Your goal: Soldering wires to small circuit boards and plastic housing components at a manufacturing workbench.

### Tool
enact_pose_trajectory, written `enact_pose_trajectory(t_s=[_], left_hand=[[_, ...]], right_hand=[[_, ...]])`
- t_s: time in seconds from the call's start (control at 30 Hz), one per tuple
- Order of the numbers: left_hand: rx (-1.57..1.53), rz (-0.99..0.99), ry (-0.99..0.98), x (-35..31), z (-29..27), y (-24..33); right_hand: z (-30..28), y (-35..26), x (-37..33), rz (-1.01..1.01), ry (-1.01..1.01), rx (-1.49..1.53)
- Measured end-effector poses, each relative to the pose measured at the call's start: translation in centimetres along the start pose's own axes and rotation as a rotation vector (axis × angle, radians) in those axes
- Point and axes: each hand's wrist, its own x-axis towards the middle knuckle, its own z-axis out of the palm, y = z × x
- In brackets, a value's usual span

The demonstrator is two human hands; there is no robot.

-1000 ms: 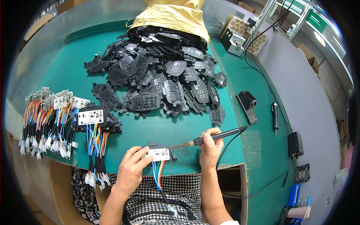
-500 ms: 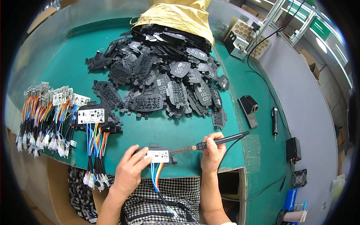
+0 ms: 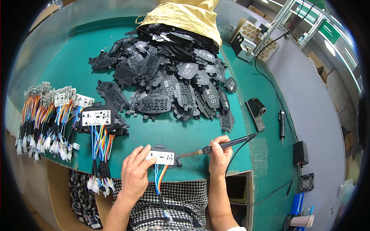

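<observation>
Near the front edge of the table, a white circuit board (image 3: 162,158) lies on a black plastic panel (image 3: 160,148). Blue, white, orange and red wires (image 3: 160,175) hang from the board past the table edge, ending in small connectors. My left hand (image 3: 135,173) is at the left end of the board, fingertips and thumb pressed on it and the panel. A soldering iron (image 3: 231,143) is gripped by its dark handle in my right hand (image 3: 218,158), fingers wrapped round it. Its tip points left and meets the right end of the board.
A pile of black display panels (image 3: 165,81) spills from a yellow sack (image 3: 181,17). At left lie wired boards (image 3: 63,100) and a stack of panels topped by a board (image 3: 96,118). An iron stand (image 3: 255,114) and an electric screwdriver (image 3: 282,125) are at right.
The left hand has turned slightly, and its fingers now lie higher at the board's left end. The wires' loose end has swung left. The iron's tip stays at the board's right end.
</observation>
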Motion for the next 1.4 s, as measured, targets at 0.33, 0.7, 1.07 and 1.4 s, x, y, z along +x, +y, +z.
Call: enact_pose_trajectory(t_s=[0.33,0.7,1.07,1.4], left_hand=[[0.141,0.116,0.046,0.1,0.5,0.8],[0.212,0.106,-0.098,-0.8,0.4,2.7],[0.372,0.159,0.149,-2.0,3.9,1.5],[0.324,0.101,0.189,-1.9,4.0,1.6]], right_hand=[[-0.1,0.2,0.0,0.004,-0.007,-0.028],[-0.3,0.9,-0.3,-0.069,-0.13,-0.127],[-0.2,1.1,-0.4,-0.086,-0.195,-0.13],[0.1,1.1,-0.3,-0.121,-0.199,-0.203]])
